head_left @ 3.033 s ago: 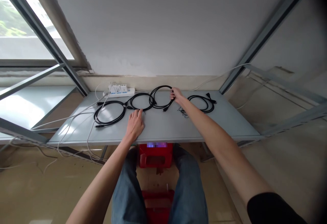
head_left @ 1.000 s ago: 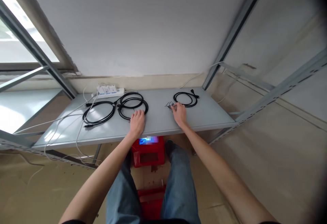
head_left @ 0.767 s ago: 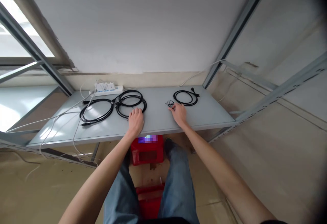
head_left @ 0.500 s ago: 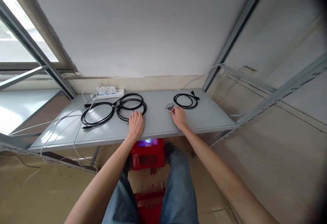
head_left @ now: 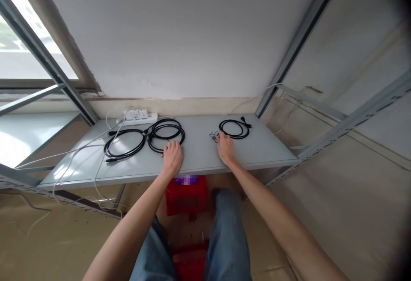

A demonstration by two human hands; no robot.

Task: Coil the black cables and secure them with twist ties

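Note:
My left hand (head_left: 172,156) lies over the near side of a coiled black cable (head_left: 181,129), its fingers bent down and close together on the cable. A short cable end peeks out left of the thumb. My right hand (head_left: 226,147) has its thumb and fingertips pinched at the edge of a small bunch of thin black wire ties (head_left: 212,135). Part of the bunch is hidden behind the fingers. Behind that hand lies a smaller black cable coil (head_left: 234,136) with its plugs at the upper right. Another black cable coil (head_left: 126,154) is on the left.
Everything lies on a grey metal shelf (head_left: 199,161) against the wall. A white power strip (head_left: 138,118) with plugs sits at the back left, and white cords (head_left: 74,152) trail over the shelf's left side. Metal uprights stand at both ends. Below is a red stool (head_left: 186,197).
The right hand has shifted very slightly to the right at the wire ties. My left hand stays on the cable coil. The whole view has moved a little.

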